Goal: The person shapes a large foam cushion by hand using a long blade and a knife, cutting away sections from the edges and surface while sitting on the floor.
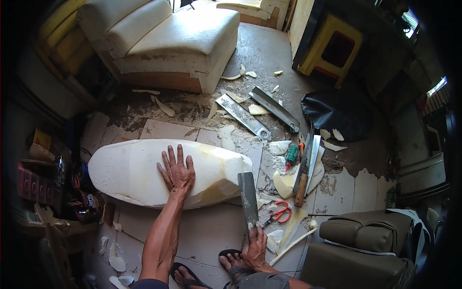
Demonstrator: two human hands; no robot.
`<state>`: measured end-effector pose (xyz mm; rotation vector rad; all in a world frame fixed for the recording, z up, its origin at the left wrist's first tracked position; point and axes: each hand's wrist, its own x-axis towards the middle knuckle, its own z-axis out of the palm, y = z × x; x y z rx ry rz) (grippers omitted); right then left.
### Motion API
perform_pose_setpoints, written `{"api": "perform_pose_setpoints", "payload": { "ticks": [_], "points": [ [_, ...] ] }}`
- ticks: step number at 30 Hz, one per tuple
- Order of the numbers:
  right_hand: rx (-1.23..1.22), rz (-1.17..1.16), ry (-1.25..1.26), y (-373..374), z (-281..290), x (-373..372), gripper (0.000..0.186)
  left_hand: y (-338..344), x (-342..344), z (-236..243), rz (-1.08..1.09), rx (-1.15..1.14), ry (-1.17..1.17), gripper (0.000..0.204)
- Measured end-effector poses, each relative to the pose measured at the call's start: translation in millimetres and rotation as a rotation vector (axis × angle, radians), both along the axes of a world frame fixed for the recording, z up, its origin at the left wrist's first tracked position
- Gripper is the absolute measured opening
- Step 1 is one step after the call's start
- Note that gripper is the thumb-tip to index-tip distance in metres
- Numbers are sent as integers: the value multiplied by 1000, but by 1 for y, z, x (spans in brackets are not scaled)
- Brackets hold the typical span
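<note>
A long cream foam block, shaped like a motorcycle seat, lies on the tiled floor in front of me. My left hand rests flat on its top with the fingers spread. By my foot, my right hand grips the lower end of a flat dark grey blade. The blade's upper end reaches the foam's right tip; whether they touch I cannot tell. Just right of that blade lie red-handled scissors among foam offcuts.
Two metal bars, a wooden-handled knife and a green-handled tool lie beyond the foam. A white padded seat stands at the back. Brown cushions sit near right; a red bin is at left.
</note>
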<state>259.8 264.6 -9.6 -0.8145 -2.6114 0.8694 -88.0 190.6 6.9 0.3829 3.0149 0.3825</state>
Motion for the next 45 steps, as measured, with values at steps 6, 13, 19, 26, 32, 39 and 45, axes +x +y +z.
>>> {"api": "perform_pose_setpoints", "payload": {
  "ticks": [6, 13, 19, 26, 32, 39, 45],
  "points": [
    [48, -43, -85, 62, -4, -109, 69, 8, -7, -13, -62, -11, 74, 64],
    [9, 17, -86, 53, -2, -96, 75, -9, -3, -14, -62, -23, 91, 63],
    [-3, 68, -57, 15, -9, -40, 72, -10, -6, -16, -36, -21, 110, 65],
    [90, 105, -86, 51, 5, -86, 67, -5, -6, 3, -50, 33, 118, 62],
    [70, 96, -45, 75, -13, -106, 77, -1, -4, -10, -62, 18, 164, 65],
    [18, 118, -92, 12, -32, -18, 80, -12, -10, -32, -51, 15, 93, 68],
    [23, 75, -172, 14, 1, -16, 73, -10, -5, -8, -78, 37, 97, 68]
  ]
}}
